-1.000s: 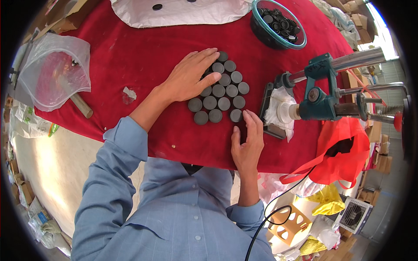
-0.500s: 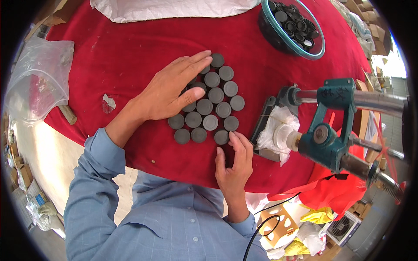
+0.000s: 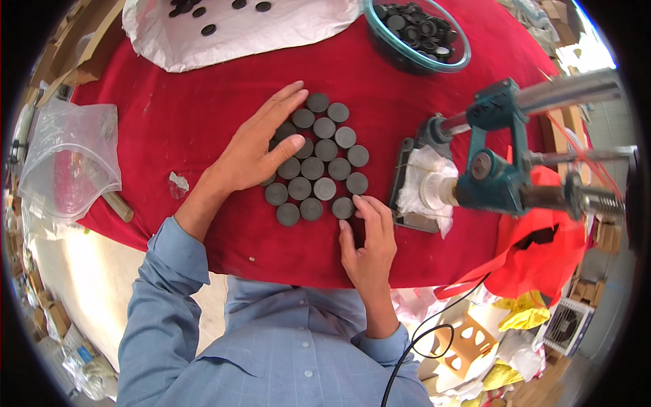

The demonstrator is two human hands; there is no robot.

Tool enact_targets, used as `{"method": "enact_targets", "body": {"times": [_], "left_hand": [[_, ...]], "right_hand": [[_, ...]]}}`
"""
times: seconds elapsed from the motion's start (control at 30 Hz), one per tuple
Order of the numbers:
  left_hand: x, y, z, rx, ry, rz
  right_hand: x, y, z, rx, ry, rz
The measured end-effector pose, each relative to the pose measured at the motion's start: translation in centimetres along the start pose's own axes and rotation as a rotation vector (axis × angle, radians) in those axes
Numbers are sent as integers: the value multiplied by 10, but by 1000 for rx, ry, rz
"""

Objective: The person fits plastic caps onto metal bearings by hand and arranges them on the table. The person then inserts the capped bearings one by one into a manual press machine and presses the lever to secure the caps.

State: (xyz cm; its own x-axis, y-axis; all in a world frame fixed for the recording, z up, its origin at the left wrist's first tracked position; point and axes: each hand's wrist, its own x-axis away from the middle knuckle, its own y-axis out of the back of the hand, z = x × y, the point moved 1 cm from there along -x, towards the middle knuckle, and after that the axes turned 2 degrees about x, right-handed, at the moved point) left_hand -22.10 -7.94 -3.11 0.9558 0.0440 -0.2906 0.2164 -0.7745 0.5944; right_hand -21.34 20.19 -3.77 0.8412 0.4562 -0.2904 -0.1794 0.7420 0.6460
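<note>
Several dark grey round caps lie flat in a close cluster of slanting rows on the red cloth. My left hand is open along the cluster's left side, fingers stretched together away from me and thumb reaching in over the caps. Its palm and fingers hide some of them. At the near right corner, one cap sits between the thumb and forefinger of my right hand, on the cloth. The other fingers of that hand curve loosely beside it.
Right of the caps stands a green hand press with a white-wrapped base. A teal-rimmed basin of black parts is far right. A white sheet with loose black pieces lies far left. A clear plastic bag rests left.
The view has shifted, bringing black pieces on the white sheet into sight. Both hands stay at the cluster, the right thumb and forefinger still at the same corner cap.
</note>
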Motion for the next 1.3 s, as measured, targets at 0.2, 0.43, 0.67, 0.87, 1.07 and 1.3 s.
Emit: {"method": "enact_targets", "body": {"times": [0.2,0.43,0.67,0.87,1.07,1.3], "left_hand": [[-15,-11,4,-255,-176,224],[40,26,-38,-163,45,-128],[123,-42,-80,-279,94,-333],[131,-64,-85,-348,105,-424],[136,-71,-94,-385,-72,-374],[102,-88,-126,-18,38,-354]], "right_hand": [[-1,-5,1,1,52,-21],[2,-3,-1,22,81,-51],[3,-6,1,15,99,-59],[6,-6,0,-40,88,-61],[5,-7,-6,-36,146,-108],[7,14,-19,-330,9,-36]]}}
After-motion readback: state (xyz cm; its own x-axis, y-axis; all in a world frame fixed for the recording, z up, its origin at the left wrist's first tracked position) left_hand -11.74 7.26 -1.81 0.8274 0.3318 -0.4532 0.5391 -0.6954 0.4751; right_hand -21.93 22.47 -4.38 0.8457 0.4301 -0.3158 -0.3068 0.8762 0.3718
